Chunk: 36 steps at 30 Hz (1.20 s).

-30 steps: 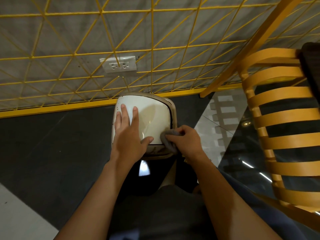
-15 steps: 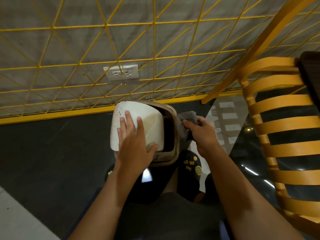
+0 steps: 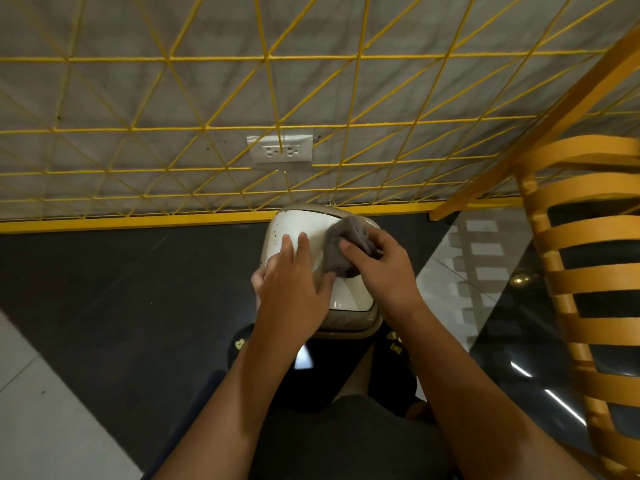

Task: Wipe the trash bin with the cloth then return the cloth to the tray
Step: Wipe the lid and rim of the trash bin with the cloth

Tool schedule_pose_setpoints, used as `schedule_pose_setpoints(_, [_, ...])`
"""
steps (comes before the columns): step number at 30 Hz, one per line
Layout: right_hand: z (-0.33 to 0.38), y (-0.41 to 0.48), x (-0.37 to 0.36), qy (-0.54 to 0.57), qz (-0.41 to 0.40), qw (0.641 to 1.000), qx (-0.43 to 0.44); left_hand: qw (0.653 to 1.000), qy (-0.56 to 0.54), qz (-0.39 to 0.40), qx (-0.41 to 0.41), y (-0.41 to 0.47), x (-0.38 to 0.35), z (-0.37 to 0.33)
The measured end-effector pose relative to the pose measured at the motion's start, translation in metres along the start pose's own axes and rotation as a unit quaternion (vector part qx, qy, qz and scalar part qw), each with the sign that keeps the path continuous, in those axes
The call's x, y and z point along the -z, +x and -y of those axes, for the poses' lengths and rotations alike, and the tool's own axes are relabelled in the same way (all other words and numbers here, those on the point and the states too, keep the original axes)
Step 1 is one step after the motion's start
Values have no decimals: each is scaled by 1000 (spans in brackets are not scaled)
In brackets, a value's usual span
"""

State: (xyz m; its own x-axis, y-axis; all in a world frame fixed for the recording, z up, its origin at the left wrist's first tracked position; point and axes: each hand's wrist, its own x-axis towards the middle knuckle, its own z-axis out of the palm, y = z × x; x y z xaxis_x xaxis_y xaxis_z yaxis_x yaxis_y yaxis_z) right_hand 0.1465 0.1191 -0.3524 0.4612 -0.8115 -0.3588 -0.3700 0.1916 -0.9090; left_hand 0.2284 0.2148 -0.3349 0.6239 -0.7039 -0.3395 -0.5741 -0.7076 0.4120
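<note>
1. Since half a second earlier, the cloth (image 3: 348, 245) had been carried from the bin's right flank onto the lid, and the lid, then tipped open, was seen lying level.
2. Behind the bin, a yellow wire grid (image 3: 266, 98) was seen over a grey wall, with a white socket plate (image 3: 280, 148) set in it.
3. At the right, a slatted orange chair (image 3: 585, 271) was seen.
4. On the dark floor against the wall, the trash bin (image 3: 320, 268) was stood upright, its long axis vertical and its white lid (image 3: 304, 223) faced up at the camera.
5. Across the lid's left side, the left hand (image 3: 294, 289) was laid flat, fingers spread and pointed at the wall, nothing gripped.
6. Around the bunched grey cloth, the right hand (image 3: 381, 268) was closed, and the cloth was pressed onto the lid's far right part.
</note>
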Motion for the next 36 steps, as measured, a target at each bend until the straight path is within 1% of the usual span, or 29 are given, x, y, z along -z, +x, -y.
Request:
schedule_pose_setpoints(2, [8,-5,-10,19,35,999,20,994,-108,-31,14,1,9,3])
schedule_pose_setpoints(4, [15,-11,-22,68,68,995,-3,971,-235,-47,25,0,17,5])
schedule_pose_setpoints(6, [18,-15,-30,142,94,985,-39,927,-372,-30,49,-1,25,6])
schedule_pose_setpoints(7, [18,-16,-33,145,98,984,-40,896,-439,-17,61,0,28,7])
schedule_pose_setpoints(8, [19,-17,-35,116,102,988,-25,867,-494,-10,68,3,29,11])
schedule_pose_setpoints(9, [18,-18,-36,65,112,991,7,849,-523,-16,70,6,30,15])
schedule_pose_setpoints(10, [18,-19,-37,-1,125,991,48,842,-534,-31,72,8,30,20])
schedule_pose_setpoints(11, [18,-21,-37,-76,129,984,95,841,-533,-50,76,10,29,24])
schedule_pose_setpoints(12, [17,-20,-38,-152,123,970,145,839,-533,-69,87,13,28,29])
schedule_pose_setpoints(13, [13,-19,-38,-225,115,950,185,837,-529,-88,106,16,28,34])
schedule_pose_setpoints(14, [10,-18,-39,-294,111,927,206,838,-519,-109,127,20,27,38])
schedule_pose_setpoints(15, [6,-18,-40,-350,116,908,201,843,-500,-134,146,23,27,42])
schedule_pose_setpoints(17, [-2,-20,-40,-411,148,888,146,855,-451,-193,166,30,29,49])
schedule_pose_setpoints(18, [-6,-21,-41,-421,164,884,121,865,-424,-218,158,33,29,52])
schedule_pose_setpoints(20, [-11,-22,-42,-432,174,879,105,890,-371,-239,115,36,28,55])
schedule_pose_setpoints(22, [-12,-20,-45,-439,174,875,107,917,-320,-227,71,38,23,55])
schedule_pose_setpoints(24, [-11,-19,-45,-435,177,877,105,939,-282,-196,31,37,16,52])
schedule_pose_setpoints(26, [-11,-19,-43,-429,181,878,106,943,-288,-170,9,36,10,50])
schedule_pose_setpoints(29, [-11,-18,-42,-428,180,879,109,940,-305,-154,1,39,9,54])
schedule_pose_setpoints(34, [-14,-18,-43,-418,178,884,112,938,-297,-176,-19,41,7,53])
schedule_pose_setpoints(36, [-14,-18,-43,-411,174,888,109,949,-267,-166,-29,48,2,48])
